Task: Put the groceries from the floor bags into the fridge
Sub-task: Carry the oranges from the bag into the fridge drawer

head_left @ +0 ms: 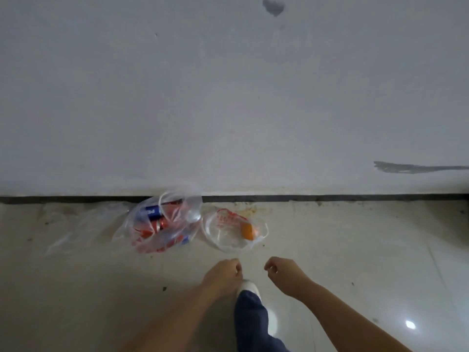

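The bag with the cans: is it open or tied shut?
Open. The bag with the cans gapes at its top by the wall, its handles apart, with a blue can and a red can showing inside.

bag of cans on floor | orange-item bag beside | hands loosely curled, holding nothing

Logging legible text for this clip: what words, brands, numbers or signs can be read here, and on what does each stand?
"PE": white letters, upside down, on the blue can in the left plastic bag; the rest of the word is hidden.
Red print on the right plastic bag: too blurred to read.
Red cans in the left bag: no markings legible.
Orange item in the right bag: no text visible.
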The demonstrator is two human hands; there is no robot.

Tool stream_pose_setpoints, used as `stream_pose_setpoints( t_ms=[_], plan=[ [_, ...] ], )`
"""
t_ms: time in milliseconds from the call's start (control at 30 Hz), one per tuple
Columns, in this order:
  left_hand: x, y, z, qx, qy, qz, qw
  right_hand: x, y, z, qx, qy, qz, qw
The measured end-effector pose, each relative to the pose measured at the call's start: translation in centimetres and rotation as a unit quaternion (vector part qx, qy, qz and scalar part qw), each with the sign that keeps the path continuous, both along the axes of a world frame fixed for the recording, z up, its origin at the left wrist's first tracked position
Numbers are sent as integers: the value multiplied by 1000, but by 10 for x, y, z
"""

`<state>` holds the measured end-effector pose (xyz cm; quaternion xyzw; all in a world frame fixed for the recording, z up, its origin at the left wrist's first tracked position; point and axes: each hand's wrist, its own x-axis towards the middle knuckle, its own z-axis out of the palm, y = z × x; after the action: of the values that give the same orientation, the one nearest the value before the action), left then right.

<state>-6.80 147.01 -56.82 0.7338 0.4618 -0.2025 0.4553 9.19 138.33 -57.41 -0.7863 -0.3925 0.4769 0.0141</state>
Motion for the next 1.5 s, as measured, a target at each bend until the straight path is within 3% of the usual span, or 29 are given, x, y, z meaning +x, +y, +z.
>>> stream_pose_setpoints(
  t_ms=[200,333,500,600,733,900,1133,1300,1400,1500],
  plan=[
    [42,63,-224,55,-3,-40,998,26,94,-206,41,-30,56,997],
    [58,90,-326,129,20,-87,988,28,143,-312,91,-50,73,992],
    [65,96,-385,156,87,-187,966,27,153,-363,69,-166,194,964],
    [60,98,-398,148,102,-194,964,34,152,-364,46,-221,187,956],
    [48,96,-408,130,74,-187,971,45,144,-369,12,-228,175,958],
    [38,86,-415,190,55,-193,961,54,124,-380,-21,-207,152,966],
    [46,107,-388,96,132,-250,954,65,125,-339,77,-114,95,986],
    [47,109,-297,95,152,-220,959,51,120,-238,180,-45,-6,983],
    [39,110,-220,119,124,-220,960,38,121,-177,191,1,-102,976],
    [35,116,-158,135,121,-219,959,31,124,-132,191,-4,-107,976]
  ],
)
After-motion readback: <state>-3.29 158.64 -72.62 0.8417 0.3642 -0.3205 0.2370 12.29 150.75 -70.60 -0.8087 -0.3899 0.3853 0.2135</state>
